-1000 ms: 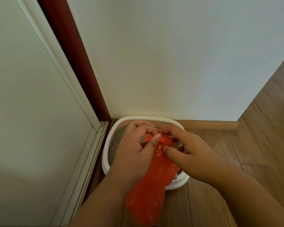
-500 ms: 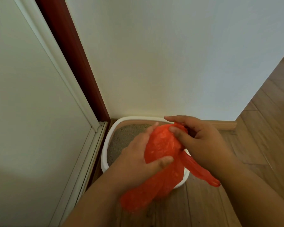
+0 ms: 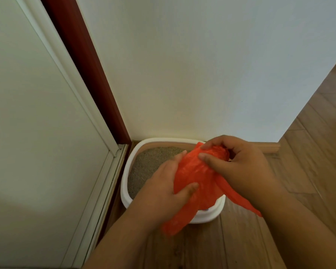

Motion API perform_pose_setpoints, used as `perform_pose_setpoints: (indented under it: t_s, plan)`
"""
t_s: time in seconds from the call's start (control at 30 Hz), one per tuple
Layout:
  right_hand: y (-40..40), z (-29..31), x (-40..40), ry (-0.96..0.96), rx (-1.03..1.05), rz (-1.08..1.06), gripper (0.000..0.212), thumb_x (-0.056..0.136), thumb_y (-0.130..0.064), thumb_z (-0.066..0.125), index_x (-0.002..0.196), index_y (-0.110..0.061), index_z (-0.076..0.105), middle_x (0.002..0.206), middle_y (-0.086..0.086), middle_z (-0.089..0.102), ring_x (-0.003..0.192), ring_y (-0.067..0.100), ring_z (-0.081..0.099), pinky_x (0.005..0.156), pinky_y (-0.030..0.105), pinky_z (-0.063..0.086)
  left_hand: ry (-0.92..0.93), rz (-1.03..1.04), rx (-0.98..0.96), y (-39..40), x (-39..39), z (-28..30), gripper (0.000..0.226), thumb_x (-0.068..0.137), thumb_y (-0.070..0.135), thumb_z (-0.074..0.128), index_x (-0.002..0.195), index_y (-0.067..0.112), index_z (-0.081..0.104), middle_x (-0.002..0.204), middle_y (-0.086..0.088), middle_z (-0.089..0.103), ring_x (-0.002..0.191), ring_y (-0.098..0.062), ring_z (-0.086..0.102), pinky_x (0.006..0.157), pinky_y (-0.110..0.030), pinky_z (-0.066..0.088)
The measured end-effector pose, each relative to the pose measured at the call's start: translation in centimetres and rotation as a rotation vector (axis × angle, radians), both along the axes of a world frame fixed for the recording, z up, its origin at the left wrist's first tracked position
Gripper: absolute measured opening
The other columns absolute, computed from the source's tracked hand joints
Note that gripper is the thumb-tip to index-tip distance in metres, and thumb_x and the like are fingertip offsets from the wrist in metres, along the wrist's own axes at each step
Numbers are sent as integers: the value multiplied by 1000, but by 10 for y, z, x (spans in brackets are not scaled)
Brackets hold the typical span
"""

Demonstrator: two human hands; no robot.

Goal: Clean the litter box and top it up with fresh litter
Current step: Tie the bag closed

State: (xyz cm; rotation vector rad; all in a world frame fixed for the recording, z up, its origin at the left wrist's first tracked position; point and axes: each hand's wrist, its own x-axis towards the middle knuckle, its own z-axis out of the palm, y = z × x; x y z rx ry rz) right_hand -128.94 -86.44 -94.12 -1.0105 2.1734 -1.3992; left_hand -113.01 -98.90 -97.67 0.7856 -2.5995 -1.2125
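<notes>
A white litter box (image 3: 127,167) with grey litter (image 3: 150,162) sits on the floor in the corner below me. Above it I hold an orange plastic bag (image 3: 197,177). My left hand (image 3: 163,189) grips the bag's left side, thumb across its front and fingers behind it. My right hand (image 3: 239,162) pinches the bag's upper end, fingers curled round the plastic. One bag handle hangs down past my right wrist and another hangs below my left hand. The bag and my hands hide the right half of the box.
A white wall (image 3: 202,65) rises right behind the box, with a wooden skirting board (image 3: 268,147). A dark red door frame (image 3: 85,61) and a pale sliding door (image 3: 27,133) close off the left. Wooden floor (image 3: 308,152) stretches to the right and towards me.
Both hands have lifted the bag's top up and to the right, uncovering the litter on the left. My right hand has taken the upper end, and a handle now hangs past my right wrist.
</notes>
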Motion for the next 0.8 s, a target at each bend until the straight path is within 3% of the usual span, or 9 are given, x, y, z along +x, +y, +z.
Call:
perform_pose_setpoints:
  t_s: [0.13, 0.33, 0.43, 0.57, 0.8]
  plan:
    - [1, 6, 4, -5, -14, -34, 13, 83, -40, 78, 93, -43, 72, 100, -20, 70, 94, 1, 64, 74, 28, 59, 1, 77, 45, -2, -5, -2, 55, 93, 55, 63, 142, 50, 38, 126, 27, 52, 114, 2, 54, 98, -34, 54]
    - [-2, 15, 5, 99, 63, -62, 15, 84, -41, 77, 97, -42, 72, 102, -18, 70, 95, -1, 63, 78, 27, 57, 14, 179, 63, -4, -12, 1, 13, 101, 45, 57, 113, 50, 59, 98, 24, 66, 88, 10, 62, 75, -16, 49]
    - [-2, 28, -2, 97, 69, -69, 12, 85, -40, 76, 96, -41, 71, 103, -18, 70, 95, 0, 62, 78, 27, 56, 25, 184, 19, -9, -22, 13, 10, 101, 43, 58, 106, 52, 60, 89, 29, 64, 88, 17, 58, 68, -10, 43]
    - [-5, 59, -14, 152, 59, -76, 9, 87, -38, 74, 95, -42, 70, 101, -18, 69, 96, 2, 62, 81, 26, 54, 65, 186, -29, -17, -41, 40, 18, 99, 42, 60, 115, 43, 68, 90, 28, 65, 84, 10, 61, 68, -16, 45]
    - [2, 186, -30, 155, 146, -66, 12, 89, -35, 72, 100, -38, 72, 101, -18, 68, 95, 0, 60, 76, 13, 46, -28, 181, 7, -13, -64, 156, 14, 100, 43, 57, 112, 45, 64, 91, 22, 67, 82, 4, 62, 64, -20, 45]
